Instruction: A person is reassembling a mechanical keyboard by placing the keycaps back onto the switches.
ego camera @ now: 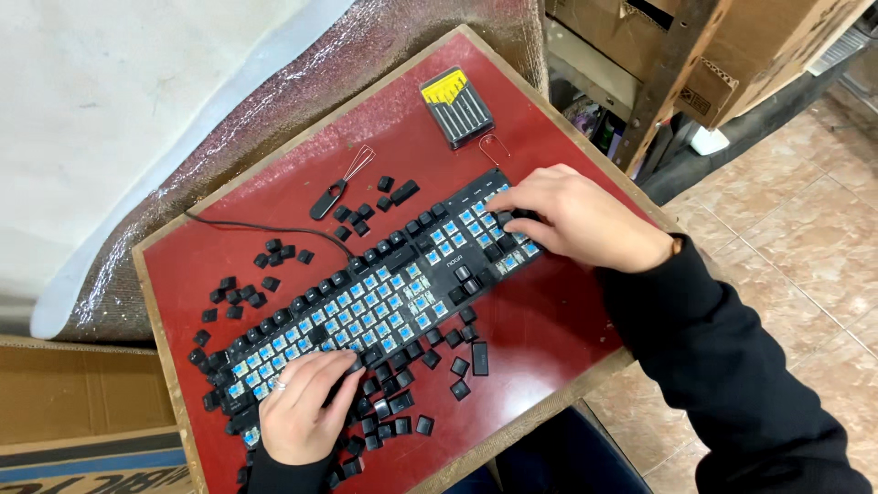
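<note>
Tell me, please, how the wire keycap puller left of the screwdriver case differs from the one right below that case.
The left wire puller has a black handle, while the right wire puller shows only bare reddish wire. The left one lies slanted beside loose black keycaps; the right one lies between the screwdriver case and the right hand. Both rest untouched on the red board.

The left hand (302,402) lies near, palm down, fingers curled, fingertips pointing right, a ring on one finger. The right hand (576,220) reaches in from the right, farther off, palm down, fingers bent and pointing left; black sleeves cover both arms.
</note>
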